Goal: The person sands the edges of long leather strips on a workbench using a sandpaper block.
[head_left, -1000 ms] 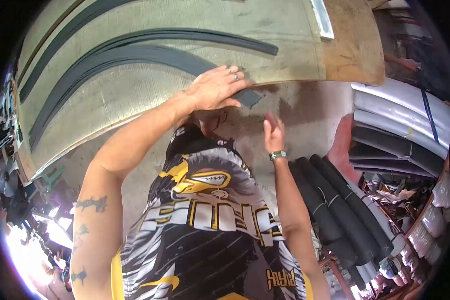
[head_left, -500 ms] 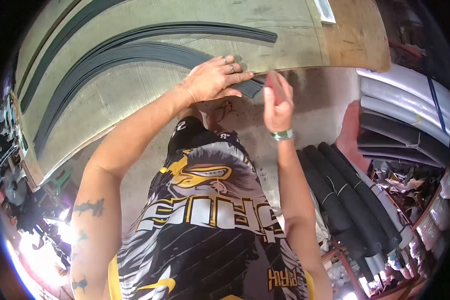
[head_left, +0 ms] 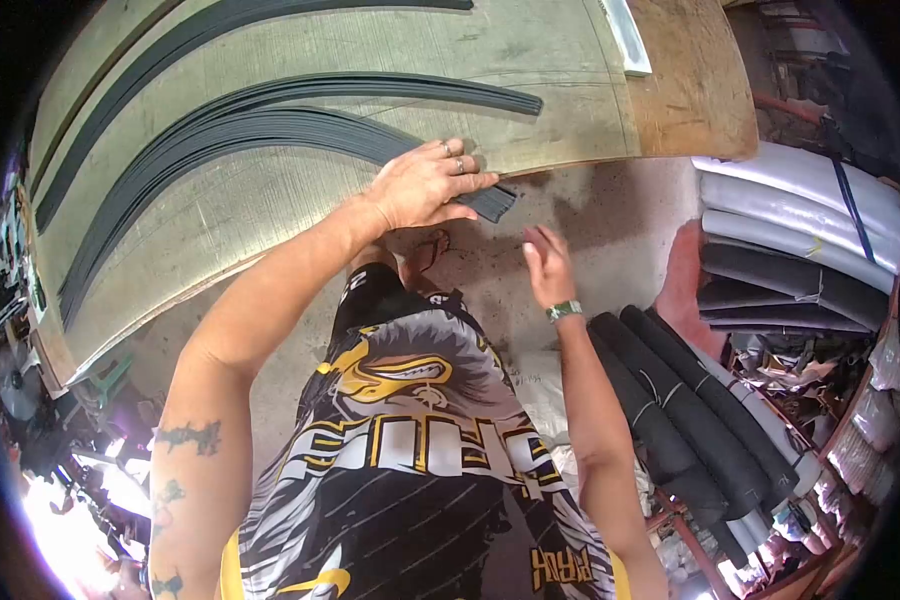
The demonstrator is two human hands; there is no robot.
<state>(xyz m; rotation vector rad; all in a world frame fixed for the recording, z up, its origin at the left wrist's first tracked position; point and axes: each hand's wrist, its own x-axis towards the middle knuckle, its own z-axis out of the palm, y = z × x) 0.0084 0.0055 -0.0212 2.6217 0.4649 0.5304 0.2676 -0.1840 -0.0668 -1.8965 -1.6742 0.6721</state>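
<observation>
My left hand (head_left: 425,188), with rings on two fingers, grips the near bundle of dark grey strips (head_left: 300,130) at the table's front edge. The bundle's cut ends (head_left: 495,203) stick out past the fingers, over the edge. Off to the right and lower, apart from the strips, my right hand (head_left: 550,268) is closed on a flat reddish block (head_left: 537,239), mostly hidden by the fingers. Behind the near bundle lies a second curved bundle (head_left: 400,88) of similar strips.
Another dark bundle (head_left: 210,22) lies farther back on the wooden table (head_left: 570,130). A white bar (head_left: 625,38) rests near its right end. Silvery rolls (head_left: 800,195) and dark rolls (head_left: 685,400) are at the right. A foot (head_left: 428,250) shows below the edge.
My right hand has moved down, away from the strip ends, with the reddish block. My left hand keeps its hold on the bundle. The whole view has shifted slightly.
</observation>
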